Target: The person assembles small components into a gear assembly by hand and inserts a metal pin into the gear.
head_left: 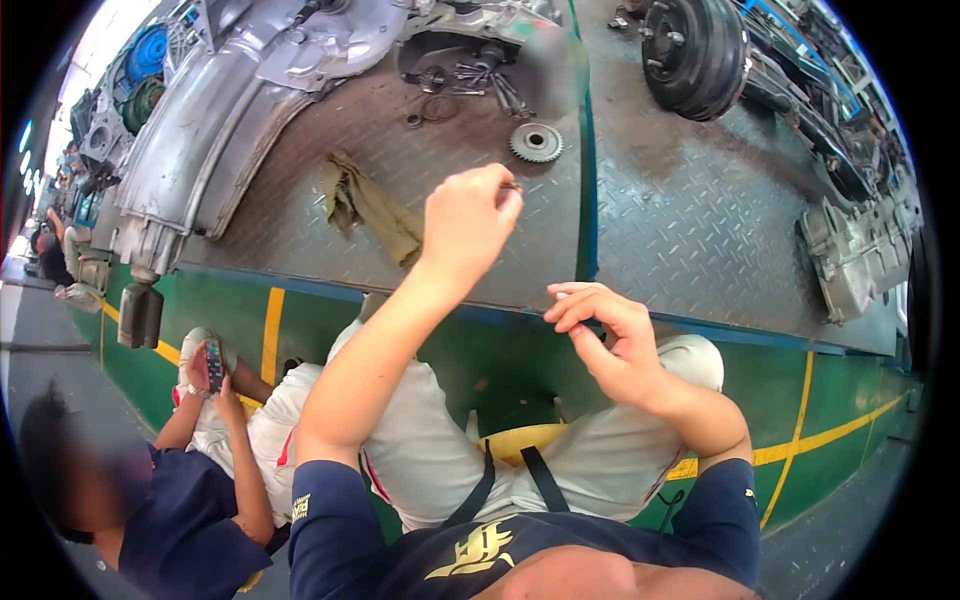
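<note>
My left hand (468,222) is raised over the front part of the metal workbench (680,240), its fingers curled round something small and dark at the fingertips. Just beyond it a toothed gear (537,143) lies flat on the plate. To its left is a crumpled olive cloth (375,210), partly behind my forearm. My right hand (612,338) hovers at the bench's front edge, fingers loosely bent and thumb apart, with nothing visible in it. The two hands do not touch.
A large silver gearbox housing (205,120) fills the bench's left. Small metal parts (490,80) lie near the back. A black drum (693,55) and a ribbed casing (850,260) stand on the right. At lower left, a seated person (190,500) holds a phone.
</note>
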Tool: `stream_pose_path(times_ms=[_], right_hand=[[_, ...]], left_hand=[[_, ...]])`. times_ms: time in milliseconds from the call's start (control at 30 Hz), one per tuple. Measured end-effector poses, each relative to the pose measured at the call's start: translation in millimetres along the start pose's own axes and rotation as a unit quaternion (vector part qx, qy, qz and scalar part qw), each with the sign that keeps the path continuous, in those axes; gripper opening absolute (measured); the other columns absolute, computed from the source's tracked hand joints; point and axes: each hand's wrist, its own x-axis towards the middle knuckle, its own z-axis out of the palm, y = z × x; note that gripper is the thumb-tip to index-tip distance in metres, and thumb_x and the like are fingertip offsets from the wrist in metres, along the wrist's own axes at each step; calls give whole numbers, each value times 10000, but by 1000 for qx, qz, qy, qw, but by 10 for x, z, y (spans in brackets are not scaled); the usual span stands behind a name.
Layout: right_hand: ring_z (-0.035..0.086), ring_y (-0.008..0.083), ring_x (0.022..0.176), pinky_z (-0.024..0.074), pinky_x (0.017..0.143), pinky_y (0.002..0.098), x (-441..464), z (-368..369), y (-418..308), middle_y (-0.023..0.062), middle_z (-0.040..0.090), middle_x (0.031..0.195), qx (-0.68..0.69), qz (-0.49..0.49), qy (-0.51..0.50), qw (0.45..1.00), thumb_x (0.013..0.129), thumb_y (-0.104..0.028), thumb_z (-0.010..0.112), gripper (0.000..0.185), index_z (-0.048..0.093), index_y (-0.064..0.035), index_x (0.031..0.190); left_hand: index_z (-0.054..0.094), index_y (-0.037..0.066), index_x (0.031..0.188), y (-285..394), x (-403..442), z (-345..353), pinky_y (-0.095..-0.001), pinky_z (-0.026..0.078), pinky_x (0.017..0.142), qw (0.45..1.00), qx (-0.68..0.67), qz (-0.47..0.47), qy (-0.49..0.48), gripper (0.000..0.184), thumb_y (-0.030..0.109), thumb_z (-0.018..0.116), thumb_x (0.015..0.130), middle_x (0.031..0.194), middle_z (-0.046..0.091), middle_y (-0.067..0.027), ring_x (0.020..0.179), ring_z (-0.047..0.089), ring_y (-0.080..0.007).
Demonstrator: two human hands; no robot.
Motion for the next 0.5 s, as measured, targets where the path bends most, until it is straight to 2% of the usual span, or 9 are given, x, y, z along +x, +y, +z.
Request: stream_pose_path(times_ms=[100, 133, 267, 367, 400, 500], right_hand=[[661, 346, 1159, 510, 1006, 427, -6, -19, -33, 143, 735, 1008, 6, -5, 2, 1000, 804, 87, 574, 155, 660, 16, 910], [661, 348, 1160, 512, 1000, 428, -22, -19, -25, 145, 734, 1008, 5, -2, 4, 1000, 802, 80, 571, 155, 661, 16, 912], [660, 346, 1160, 511, 995, 426, -40, -36, -19, 143, 734, 1007, 5, -2, 2, 1000, 799, 69, 568, 154, 659, 18, 912], [659, 345, 1162, 510, 994, 425, -51, -57, -7, 145, 733, 1011, 5, -3, 5, 1000, 797, 67, 565, 153, 656, 18, 910], [658, 344, 1162, 510, 994, 426, -54, -62, -7, 145, 732, 1013, 5, -3, 7, 1000, 797, 67, 564, 153, 656, 19, 909], [658, 343, 1162, 510, 994, 426, -65, -80, 3, 148, 731, 1020, 5, -1, 11, 1000, 795, 68, 563, 153, 655, 19, 908]], left_hand=[[744, 8, 905, -84, 148, 24, -333, 508, 563, 999, -11, -51, 10, 144, 144, 748, 857, 663, 685, -142, 545, 653, -217], [749, 38, 895, -97, 203, -16, -424, 551, 644, 996, -23, -85, 5, 178, 214, 733, 871, 714, 706, -162, 670, 708, -338], [761, -23, 936, -255, 358, -175, -336, 540, 627, 985, -68, -156, 36, 236, 199, 756, 857, 713, 727, -159, 631, 714, -222], [745, -46, 901, -465, 353, -235, -324, 529, 617, 975, -107, -189, 47, 242, 191, 754, 854, 670, 706, -130, 603, 665, -147], [734, -51, 892, -500, 350, -278, -289, 507, 580, 970, -142, -194, 29, 233, 181, 742, 876, 661, 696, -92, 585, 626, -106], [729, -43, 899, -559, 270, -402, -246, 478, 548, 943, -231, -241, -6, 214, 172, 728, 901, 667, 691, -59, 575, 611, -83]])
